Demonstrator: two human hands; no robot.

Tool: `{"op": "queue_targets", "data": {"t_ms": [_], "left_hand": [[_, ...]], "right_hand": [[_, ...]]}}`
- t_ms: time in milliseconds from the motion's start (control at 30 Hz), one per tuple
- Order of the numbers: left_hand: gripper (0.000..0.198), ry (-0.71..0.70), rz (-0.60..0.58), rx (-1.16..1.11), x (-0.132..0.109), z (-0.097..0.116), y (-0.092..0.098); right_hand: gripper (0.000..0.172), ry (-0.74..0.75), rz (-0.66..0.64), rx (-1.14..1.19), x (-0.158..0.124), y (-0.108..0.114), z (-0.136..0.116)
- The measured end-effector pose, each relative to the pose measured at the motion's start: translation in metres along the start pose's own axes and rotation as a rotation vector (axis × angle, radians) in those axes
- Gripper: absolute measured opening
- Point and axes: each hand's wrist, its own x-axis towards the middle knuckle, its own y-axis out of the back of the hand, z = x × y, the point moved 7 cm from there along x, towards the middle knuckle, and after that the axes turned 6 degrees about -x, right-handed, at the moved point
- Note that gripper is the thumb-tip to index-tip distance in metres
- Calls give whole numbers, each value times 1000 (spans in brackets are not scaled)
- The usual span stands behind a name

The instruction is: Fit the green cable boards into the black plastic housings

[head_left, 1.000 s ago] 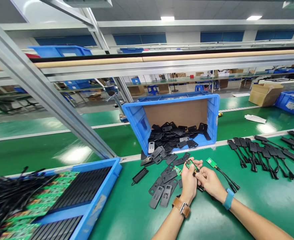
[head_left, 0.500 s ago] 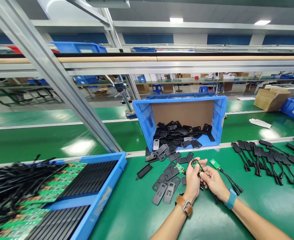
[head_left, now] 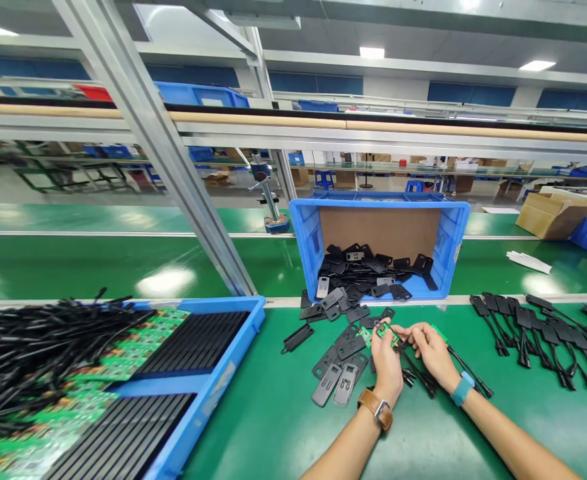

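Note:
My left hand (head_left: 388, 367) is closed around a small green circuit board (head_left: 386, 331) seated in a black plastic housing. Black cables (head_left: 420, 375) hang from its lower end toward the bench. Just to the right, my right hand (head_left: 432, 352) has its fingers curled and pinched near the board's edge; what lies between the fingertips is hidden. Partly behind that hand lies another green board (head_left: 439, 332) with black cables. A further green board (head_left: 365, 335) rests left of my left hand, among loose black plastic covers (head_left: 327, 384).
A tipped blue bin (head_left: 306, 250) holds many black covers that spill onto the green bench (head_left: 273, 413). At left, a blue tray (head_left: 223, 380) carries cabled boards and black housings. Finished-looking black cabled units (head_left: 526, 317) lie at right. A metal post (head_left: 173, 153) slants across the left.
My right hand has drawn slightly away from the board to the right, and its fingers are more curled. My left hand still holds the board. The whole view has shifted a little.

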Motion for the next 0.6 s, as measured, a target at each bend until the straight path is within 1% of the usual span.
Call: {"op": "queue_targets", "data": {"t_ms": [33, 67, 167, 233, 300, 400, 433, 500, 600], "left_hand": [[35, -16, 17, -10, 0, 1, 1], [32, -22, 9, -12, -1, 1, 0], [24, 18, -77, 7, -7, -5, -7], [21, 57, -105, 38, -9, -10, -9], [20, 65, -98, 70, -9, -11, -8], [22, 45, -78, 96, -6, -9, -5], [23, 42, -73, 100, -5, -8, -4], [25, 53, -70, 104, -3, -7, -3], [29, 87, -98, 108, -2, -10, -4]], "right_hand": [[55, 2, 12, -27, 9, -2, 1], [53, 7, 6, -46, 20, -6, 1], [42, 28, -51, -87, 51, -20, -4], [35, 41, -87, -113, 69, -30, -7], [31, 46, -114, -125, 80, -39, -9], [20, 18, -124, -97, 85, -46, -5], [17, 0, -116, -75, 84, -45, -3], [22, -36, -85, -18, 79, -37, 1], [37, -63, -6, 76, 63, -7, 4]]}}
